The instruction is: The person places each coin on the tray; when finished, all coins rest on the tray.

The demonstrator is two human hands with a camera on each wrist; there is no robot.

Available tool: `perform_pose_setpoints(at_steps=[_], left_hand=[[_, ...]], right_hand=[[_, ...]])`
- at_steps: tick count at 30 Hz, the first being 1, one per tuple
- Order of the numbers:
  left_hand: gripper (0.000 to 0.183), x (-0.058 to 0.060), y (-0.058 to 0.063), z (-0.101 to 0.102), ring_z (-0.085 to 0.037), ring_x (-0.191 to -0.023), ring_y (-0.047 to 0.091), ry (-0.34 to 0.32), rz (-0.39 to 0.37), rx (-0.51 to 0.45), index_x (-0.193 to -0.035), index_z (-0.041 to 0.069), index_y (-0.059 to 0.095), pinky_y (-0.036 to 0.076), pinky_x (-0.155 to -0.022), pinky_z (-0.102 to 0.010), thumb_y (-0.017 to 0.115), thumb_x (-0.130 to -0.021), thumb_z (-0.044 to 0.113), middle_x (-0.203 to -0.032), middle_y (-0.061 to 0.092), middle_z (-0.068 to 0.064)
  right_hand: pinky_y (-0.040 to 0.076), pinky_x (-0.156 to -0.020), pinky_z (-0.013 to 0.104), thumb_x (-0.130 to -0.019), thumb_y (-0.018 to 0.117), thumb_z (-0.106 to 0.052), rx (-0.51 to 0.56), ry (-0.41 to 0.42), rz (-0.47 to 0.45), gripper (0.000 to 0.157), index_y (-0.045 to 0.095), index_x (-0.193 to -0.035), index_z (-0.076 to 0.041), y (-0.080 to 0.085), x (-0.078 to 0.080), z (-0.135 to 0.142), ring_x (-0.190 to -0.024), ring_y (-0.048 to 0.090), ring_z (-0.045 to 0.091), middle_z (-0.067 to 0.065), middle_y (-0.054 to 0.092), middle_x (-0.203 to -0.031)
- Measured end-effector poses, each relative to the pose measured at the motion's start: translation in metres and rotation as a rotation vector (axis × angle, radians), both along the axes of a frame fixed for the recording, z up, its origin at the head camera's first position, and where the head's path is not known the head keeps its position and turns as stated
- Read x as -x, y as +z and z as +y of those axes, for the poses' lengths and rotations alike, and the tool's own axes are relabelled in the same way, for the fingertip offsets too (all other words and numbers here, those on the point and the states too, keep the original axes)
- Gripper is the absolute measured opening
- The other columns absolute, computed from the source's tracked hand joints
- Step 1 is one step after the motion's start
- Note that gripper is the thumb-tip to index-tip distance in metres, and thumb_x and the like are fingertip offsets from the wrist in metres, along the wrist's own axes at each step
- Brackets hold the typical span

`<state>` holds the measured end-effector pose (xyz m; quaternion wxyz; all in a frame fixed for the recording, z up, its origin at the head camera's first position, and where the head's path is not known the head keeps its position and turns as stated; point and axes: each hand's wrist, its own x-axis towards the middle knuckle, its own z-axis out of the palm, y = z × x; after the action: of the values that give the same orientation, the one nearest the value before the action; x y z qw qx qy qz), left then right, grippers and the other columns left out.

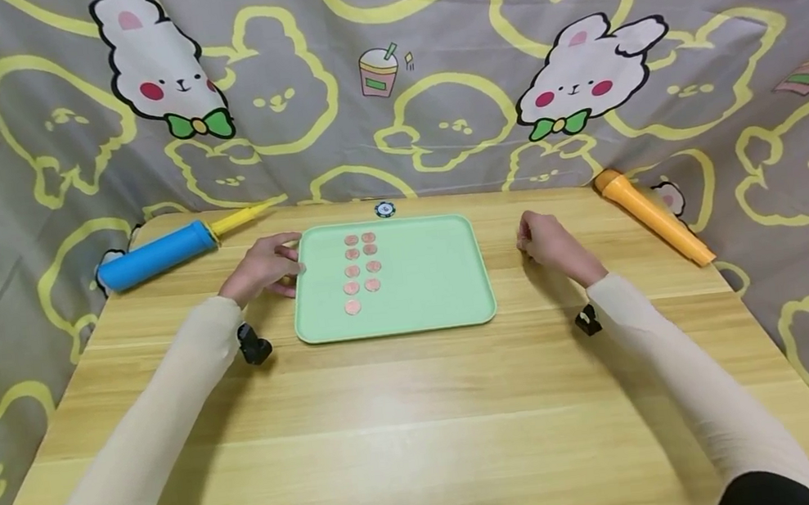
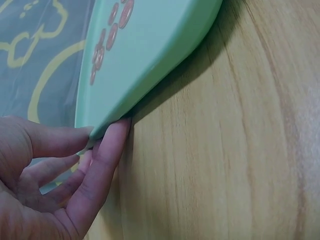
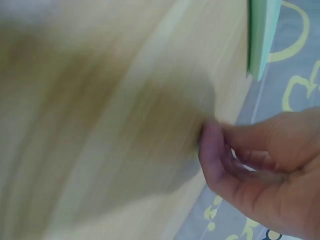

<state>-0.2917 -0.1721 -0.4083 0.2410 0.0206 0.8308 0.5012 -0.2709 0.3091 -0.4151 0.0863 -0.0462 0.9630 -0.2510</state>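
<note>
A pale green tray (image 1: 437,282) lies in the middle of the far half of the table in the head view. Copper-coloured coins (image 1: 351,271), several of them, form two columns on its left part. My left hand (image 1: 267,267) pinches the tray's left rim, thumb on top and fingers beneath, as the left wrist view shows. To the right of the tray, my right hand (image 1: 547,244) is down close over the wood with its fingers curled. In the right wrist view its thumb and fingertips (image 3: 212,145) meet at a small dark edge; I cannot tell whether something is pinched there.
A blue pump (image 1: 156,256) with a yellow nozzle lies at the back left. An orange toy microphone (image 1: 656,218) is at the back right. Behind the tray sits a small round chip (image 1: 385,209). A patterned cloth (image 1: 429,61) walls in the wooden table (image 1: 423,431).
</note>
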Motion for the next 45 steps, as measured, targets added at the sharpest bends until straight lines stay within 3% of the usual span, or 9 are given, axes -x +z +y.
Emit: perform_pose_setpoints(at_steps=[4, 12, 20, 28, 36, 45], left_hand=[[0.077, -0.002, 0.001, 0.003, -0.028, -0.1, 0.06, 0.0, -0.008, -0.008, -0.168, 0.007, 0.02, 0.065, -0.075, -0.04, 0.06, -0.103, 0.003, -0.133, 0.044, -0.021], [0.077, -0.001, 0.001, 0.008, -0.027, -0.1, 0.059, 0.005, -0.01, -0.025, -0.168, 0.01, 0.021, 0.065, -0.075, -0.04, 0.06, -0.102, 0.002, -0.129, 0.045, -0.018], [0.076, -0.003, 0.005, 0.008, -0.026, -0.098, 0.058, 0.012, -0.005, -0.011, -0.168, 0.01, 0.021, 0.065, -0.073, -0.039, 0.059, -0.103, 0.003, -0.125, 0.045, -0.016], [0.076, -0.003, 0.004, 0.003, -0.025, -0.096, 0.057, 0.015, 0.016, -0.002, -0.168, 0.008, 0.021, 0.065, -0.074, -0.04, 0.059, -0.103, 0.002, -0.123, 0.045, -0.015], [0.076, -0.005, 0.001, 0.001, -0.028, -0.099, 0.058, 0.017, 0.004, -0.018, -0.168, 0.008, 0.02, 0.065, -0.075, -0.042, 0.058, -0.103, 0.003, -0.127, 0.045, -0.018], [0.074, -0.005, 0.003, 0.003, -0.025, -0.095, 0.057, 0.038, 0.015, -0.007, -0.167, 0.009, 0.024, 0.064, -0.072, -0.036, 0.059, -0.102, 0.001, -0.122, 0.046, -0.015]], right_hand=[[0.052, -0.061, 0.028, -0.102, 0.062, 0.004, 0.03, -0.001, 0.059, 0.009, 0.057, -0.095, 0.005, 0.0, 0.005, 0.0, -0.072, 0.064, 0.024, 0.021, 0.067, -0.089], [0.062, -0.06, 0.031, -0.104, 0.066, -0.009, 0.194, -0.014, -0.011, 0.014, 0.062, -0.101, 0.004, 0.004, 0.01, -0.007, -0.067, 0.07, 0.021, 0.02, 0.072, -0.082], [0.064, -0.064, 0.034, -0.103, 0.066, -0.006, 0.348, -0.019, -0.003, 0.015, 0.065, -0.108, 0.008, 0.011, 0.017, -0.032, -0.066, 0.07, 0.02, 0.017, 0.07, -0.079], [0.063, -0.068, 0.03, -0.103, 0.065, -0.005, 0.481, 0.009, -0.126, 0.016, 0.063, -0.109, 0.01, 0.013, 0.015, -0.061, -0.069, 0.069, 0.016, 0.019, 0.07, -0.089], [0.063, -0.069, 0.032, -0.101, 0.07, -0.011, 0.451, 0.067, -0.259, 0.021, 0.065, -0.103, 0.01, 0.014, 0.006, -0.089, -0.067, 0.069, 0.016, 0.02, 0.074, -0.089], [0.064, -0.065, 0.032, -0.101, 0.071, -0.011, 0.444, 0.144, -0.316, 0.019, 0.068, -0.098, 0.007, 0.01, -0.001, -0.124, -0.063, 0.069, 0.015, 0.016, 0.074, -0.083]])
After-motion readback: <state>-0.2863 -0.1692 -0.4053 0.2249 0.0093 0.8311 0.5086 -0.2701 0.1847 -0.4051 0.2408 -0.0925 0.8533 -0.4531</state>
